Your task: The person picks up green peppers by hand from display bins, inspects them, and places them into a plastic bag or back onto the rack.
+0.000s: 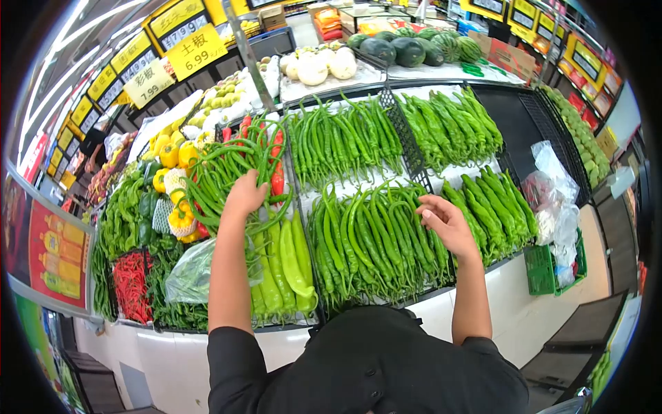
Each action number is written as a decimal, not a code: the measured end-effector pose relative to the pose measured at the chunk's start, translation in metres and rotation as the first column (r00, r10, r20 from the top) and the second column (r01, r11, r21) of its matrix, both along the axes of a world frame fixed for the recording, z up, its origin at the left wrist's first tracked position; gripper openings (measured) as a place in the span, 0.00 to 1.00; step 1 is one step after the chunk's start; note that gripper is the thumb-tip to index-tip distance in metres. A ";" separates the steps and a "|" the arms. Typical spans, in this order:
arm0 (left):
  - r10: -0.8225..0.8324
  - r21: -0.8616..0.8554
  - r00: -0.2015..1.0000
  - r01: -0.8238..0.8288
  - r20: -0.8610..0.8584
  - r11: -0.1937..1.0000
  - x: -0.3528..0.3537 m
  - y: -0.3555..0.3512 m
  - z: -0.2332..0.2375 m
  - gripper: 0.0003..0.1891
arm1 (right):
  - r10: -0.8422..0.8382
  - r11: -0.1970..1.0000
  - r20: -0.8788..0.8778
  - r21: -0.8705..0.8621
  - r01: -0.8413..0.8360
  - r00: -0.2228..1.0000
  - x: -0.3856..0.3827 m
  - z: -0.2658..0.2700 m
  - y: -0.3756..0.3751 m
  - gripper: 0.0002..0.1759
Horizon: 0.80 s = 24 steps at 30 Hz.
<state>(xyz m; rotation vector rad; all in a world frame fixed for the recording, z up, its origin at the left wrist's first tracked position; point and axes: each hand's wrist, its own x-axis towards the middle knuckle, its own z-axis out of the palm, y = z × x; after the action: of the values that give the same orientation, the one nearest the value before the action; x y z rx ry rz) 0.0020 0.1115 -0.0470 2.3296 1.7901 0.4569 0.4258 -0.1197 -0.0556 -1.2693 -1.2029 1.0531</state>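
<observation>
My left hand (246,195) is in a tangled heap of long thin green chili peppers (219,172), its fingers closed around some of them; the fingertips are partly hidden. Under and beside that heap lie red chili peppers (277,162) and broad light-green peppers (295,262). My right hand (447,222) hangs over the right edge of a neat row of green chili peppers (372,238), with nothing in it. Its fingers are loosely bent and apart from the thumb. Another lined-up row of chili peppers (345,138) lies behind.
Black crate dividers (407,134) separate the rows. Wrinkled green peppers (452,127) lie to the right. A clear plastic bag (193,272) rests by my left forearm. At right stands a green basket (547,269) with plastic bags. Watermelons (407,52) and price signs (196,52) are farther back.
</observation>
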 end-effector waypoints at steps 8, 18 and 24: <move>0.182 -0.093 0.960 -0.206 -0.214 0.974 0.016 0.027 -0.037 0.22 | -0.011 0.998 -0.014 0.061 0.012 1.000 0.000 -0.006 -0.032 0.18; 0.022 0.216 0.968 -0.078 0.250 0.973 -0.004 0.021 0.037 0.14 | -0.034 0.999 0.046 0.022 0.033 0.998 -0.010 -0.008 -0.042 0.17; -0.166 -0.027 0.586 0.306 0.793 0.952 0.071 -0.091 0.105 0.08 | 0.171 0.974 0.117 0.131 -0.186 0.978 -0.056 -0.007 -0.014 0.22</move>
<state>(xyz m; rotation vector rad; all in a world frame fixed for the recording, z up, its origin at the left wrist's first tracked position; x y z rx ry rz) 0.0729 0.0201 0.0584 1.7522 1.0128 1.0439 0.3694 -0.1337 -0.0621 -1.1335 -1.4686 1.0200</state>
